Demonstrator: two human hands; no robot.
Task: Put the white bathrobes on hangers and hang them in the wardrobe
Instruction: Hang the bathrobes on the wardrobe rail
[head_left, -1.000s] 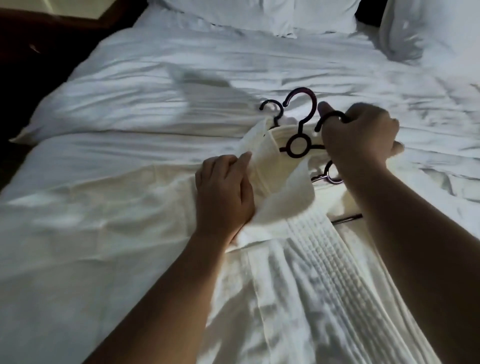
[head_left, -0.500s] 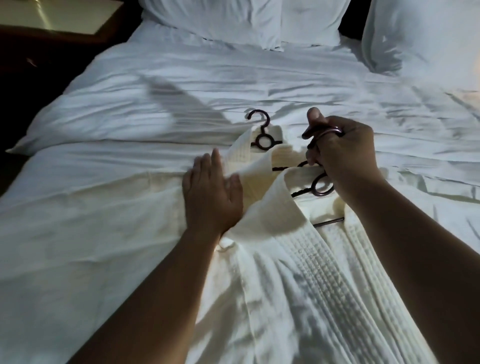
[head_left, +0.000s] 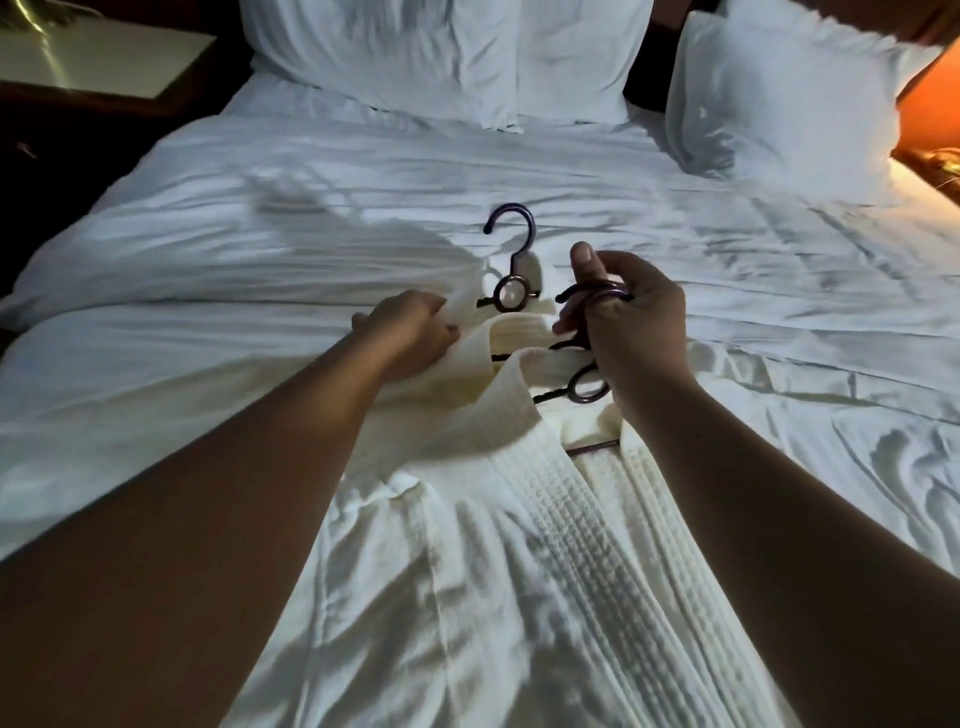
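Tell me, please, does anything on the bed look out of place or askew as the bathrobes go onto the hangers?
Nothing looks damaged or spilled. The duvet is only wrinkled. One hanger hook pokes from the bathrobe collar; the right hand holds another hook, and the left hand grips the collar.

A white waffle-weave bathrobe (head_left: 545, 519) lies flat on the bed, collar away from the camera. One dark hanger (head_left: 511, 260) sits inside the collar, hook out; a second dark hanger (head_left: 589, 387) lies just beside it.
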